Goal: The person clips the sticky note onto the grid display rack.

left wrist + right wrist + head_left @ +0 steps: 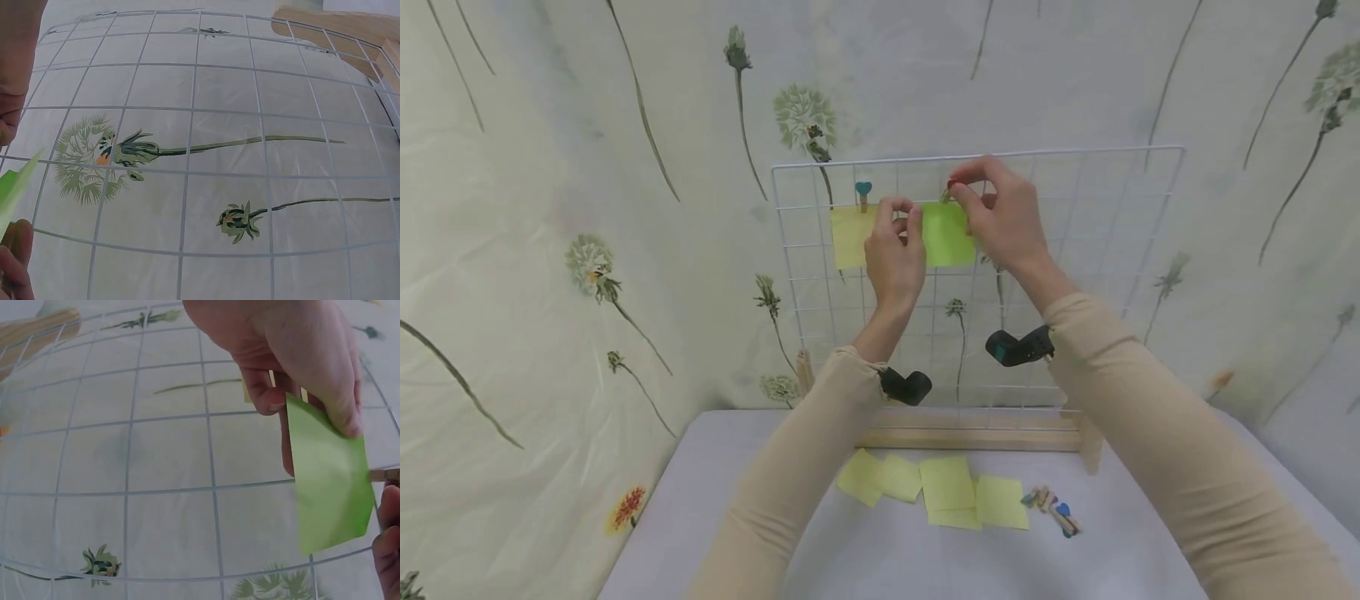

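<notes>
My left hand [897, 260] pinches a bright green paper note [949, 237] by its left edge, against a white wire grid [1097, 150]. In the right wrist view the thumb lies over a corner of this note [328, 487]. At the note's top edge, my right hand [1006, 215] pinches a small wooden clothespin [946, 197] with a red decoration. Its wooden tip [379, 475] meets the paper's edge in the right wrist view. Left of the green note hangs a yellow note [848, 237], clipped to the grid by a clothespin with a teal heart [863, 190].
The grid stands upright in a wooden base [970, 439] on a white-covered table [685, 508]. Several yellow notes [945, 483] lie in front of the base, with a small pile of clothespins [1052, 508] to their right. A flower-patterned cloth [685, 108] hangs close behind the grid.
</notes>
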Demonstrator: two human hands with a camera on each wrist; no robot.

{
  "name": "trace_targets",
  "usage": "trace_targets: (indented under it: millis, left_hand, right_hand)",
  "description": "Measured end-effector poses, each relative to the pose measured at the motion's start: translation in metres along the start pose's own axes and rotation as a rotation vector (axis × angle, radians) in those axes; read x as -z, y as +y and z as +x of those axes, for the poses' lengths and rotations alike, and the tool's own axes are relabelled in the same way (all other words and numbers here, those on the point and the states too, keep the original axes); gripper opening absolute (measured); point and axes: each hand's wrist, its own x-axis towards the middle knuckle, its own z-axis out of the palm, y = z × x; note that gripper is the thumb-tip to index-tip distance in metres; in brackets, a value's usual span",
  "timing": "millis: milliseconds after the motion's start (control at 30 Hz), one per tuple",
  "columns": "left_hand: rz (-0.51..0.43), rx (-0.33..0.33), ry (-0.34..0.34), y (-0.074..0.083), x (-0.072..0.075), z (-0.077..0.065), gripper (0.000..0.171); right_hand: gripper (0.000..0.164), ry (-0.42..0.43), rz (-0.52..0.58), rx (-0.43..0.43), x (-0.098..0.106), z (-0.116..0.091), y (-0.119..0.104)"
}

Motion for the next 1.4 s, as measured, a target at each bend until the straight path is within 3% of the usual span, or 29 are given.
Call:
trace_targets:
  millis: [367, 633, 1033, 1400]
  left_hand:
    - [-0.03, 0.008, 0.086, 0.0, -0.01, -0.005, 0.018]
    - [-0.029, 0.034, 0.1, -0.002, -0.011, -0.006, 0.019]
    - [-0.017, 0.015, 0.102, -0.003, -0.014, -0.003, 0.019]
    - [-0.021, 0.007, 0.096, -0.003, -0.013, -0.004, 0.019]
  right_hand:
    - [0.015, -0.063, -0.175, 0.116, 0.006, 0.011, -0.007]
    - [0.015, -0.086, -0.207, 0.097, 0.005, 0.012, -0.007]
    - [0.013, -0.063, -0.233, 0.107, 0.004, 0.014, -0.005]
    - [0.015, -0.101, -0.265, 0.07, 0.003, 0.016, -0.012]
